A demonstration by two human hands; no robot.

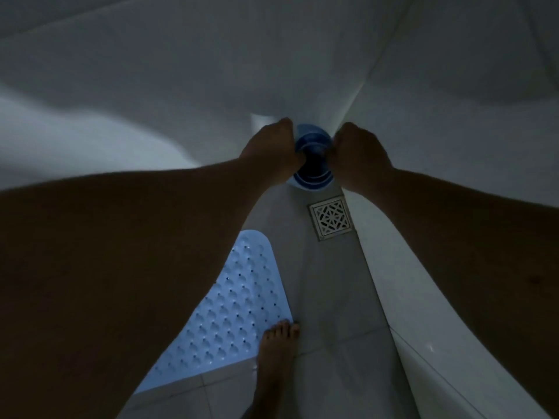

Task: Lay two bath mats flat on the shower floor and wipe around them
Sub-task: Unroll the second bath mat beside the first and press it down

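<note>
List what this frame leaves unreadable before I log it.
- Rolled mat, head view: seen end-on between left hand and right hand; its length and pattern are hidden.
- Fingers, head view: curled behind the hands' backs, dim light; exact hold unclear.
- Flat mat, head view: left part covered by the left forearm.
- Any wiping cloth: none visible.
- Floor beyond the drain: too dark to judge as wet or dry.

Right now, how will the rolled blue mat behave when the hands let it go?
The rolled bath mat is probably floppy: both the left hand and the right hand grip it. It may curl back. The flat mat looks soft and dimpled.
</note>
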